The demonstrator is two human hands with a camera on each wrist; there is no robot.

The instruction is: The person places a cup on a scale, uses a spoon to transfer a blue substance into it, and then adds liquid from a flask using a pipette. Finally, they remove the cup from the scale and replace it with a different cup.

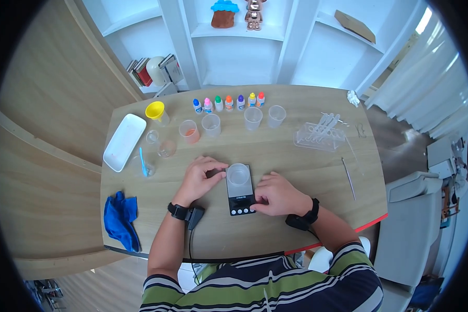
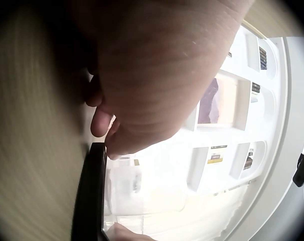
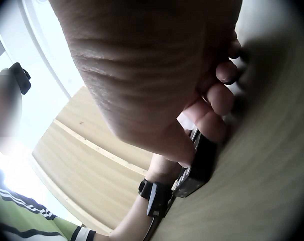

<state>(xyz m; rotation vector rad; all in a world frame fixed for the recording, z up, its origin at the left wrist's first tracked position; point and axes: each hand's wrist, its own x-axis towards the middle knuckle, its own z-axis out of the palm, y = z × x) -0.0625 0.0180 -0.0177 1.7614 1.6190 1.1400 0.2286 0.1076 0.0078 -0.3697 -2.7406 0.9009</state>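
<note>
A small black digital scale (image 1: 240,199) lies on the table in front of the person, its row of round buttons toward the near edge. On its plate stands a clear plastic cup (image 1: 238,175). My left hand (image 1: 198,179) holds the scale's far left edge between thumb and index finger. At the near right corner, my right hand (image 1: 281,195) has its thumb on top by the buttons and its curled fingers against the side. The right wrist view shows that thumb (image 3: 179,150) on the scale's top edge. In the left wrist view the scale (image 2: 89,196) is seen edge-on.
Several dropper bottles (image 1: 229,103) line the back, with clear cups (image 1: 253,118) before them; one cup (image 1: 190,132) holds orange liquid. Left are a white tray (image 1: 125,143), a yellow funnel (image 1: 155,109) and a blue cloth (image 1: 120,221). Right are a clear rack (image 1: 320,139) and a metal rod (image 1: 348,179).
</note>
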